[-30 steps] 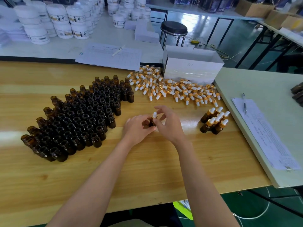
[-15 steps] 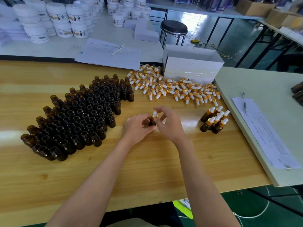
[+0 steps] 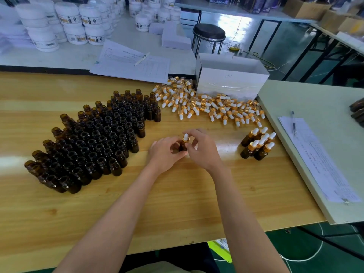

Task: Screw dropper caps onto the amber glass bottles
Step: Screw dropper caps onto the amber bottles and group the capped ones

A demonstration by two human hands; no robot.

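Note:
My left hand (image 3: 165,152) grips a small amber bottle (image 3: 183,147) at the middle of the wooden table (image 3: 177,203). My right hand (image 3: 202,148) pinches the gold-and-white dropper cap (image 3: 185,138) that sits on the bottle's neck. Most of the bottle is hidden by my fingers. A large block of open amber bottles (image 3: 94,142) stands to the left. A heap of loose dropper caps (image 3: 208,105) lies behind my hands. Several capped bottles (image 3: 258,144) stand in a cluster at the right.
A white cardboard box (image 3: 232,83) sits behind the cap heap. A pale side table (image 3: 319,158) at the right carries papers (image 3: 317,160) and a pen (image 3: 293,123). Behind, a white table holds white jars (image 3: 69,24), a sheet and a pen. A black stool (image 3: 209,34) stands beyond.
Both hands stay in place around the bottle. My right fingers have shifted slightly around the cap; the bottle has not moved across the table.

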